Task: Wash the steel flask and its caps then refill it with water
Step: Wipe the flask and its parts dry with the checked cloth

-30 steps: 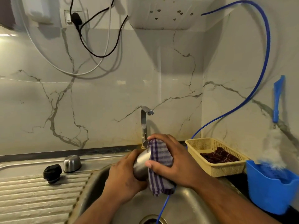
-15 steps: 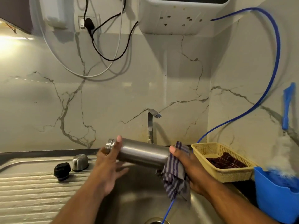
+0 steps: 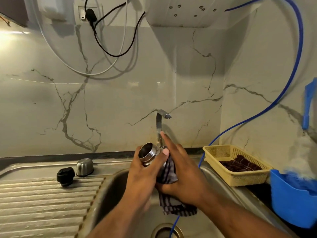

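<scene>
Left of the tap [image 3: 161, 124], the ribbed drainboard [image 3: 42, 203] lay open, but for a black cap [image 3: 65, 176] and steel cap [image 3: 84, 167] at its back. Below the tap, the left hand [image 3: 142, 176] and right hand [image 3: 185, 172] (with flask [image 3: 148, 152] and cloth [image 3: 173, 206]) filled the basin [image 3: 109, 194]; right of it a yellow basket [image 3: 236, 177] and blue tub [image 3: 291, 203] stood in the way.

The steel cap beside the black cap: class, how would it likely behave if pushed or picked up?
The steel cap looks smooth, domed and shiny, so probably slippery to pinch. It seems to stand on its flat end, so a push would likely slide it, not roll it.
</scene>
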